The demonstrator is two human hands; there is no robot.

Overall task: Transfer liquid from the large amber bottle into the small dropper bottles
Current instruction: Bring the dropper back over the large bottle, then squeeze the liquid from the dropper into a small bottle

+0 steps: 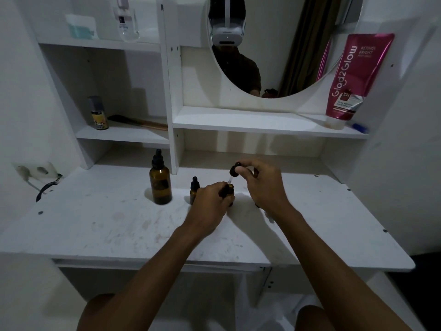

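While our bare knees show at the bottom edge, we reach both forearms over the scuffed white vanity tabletop [114, 230]. Our left hand [210, 206] is curled around a small amber glass dropper bottle [229, 189] that stands on the tabletop, most of it hidden by the fingers, only its open neck showing. Our right hand [261, 185] pinches a black rubber-bulbed dropper cap [234, 170] between thumb and forefinger, its thin glass pipette pointing down with the tip right at the neck of the held bottle; whether it touches the rim we cannot tell. Just beside our left hand, on its left, stands a second small amber dropper bottle with a black cap [194, 188], partly hidden by the knuckles. Farther left, near it but apart, the large amber glass bottle with a black dropper top [160, 181] stands upright and closed. Behind it, on the low left shelf, stand a small grey-capped yellow spray can [98, 113] and a dark-headed wooden-handled brush [137, 121]. On the right shelf a pink squeeze tube [353, 77] stands on its cap, leaning against the round mirror [281, 44].
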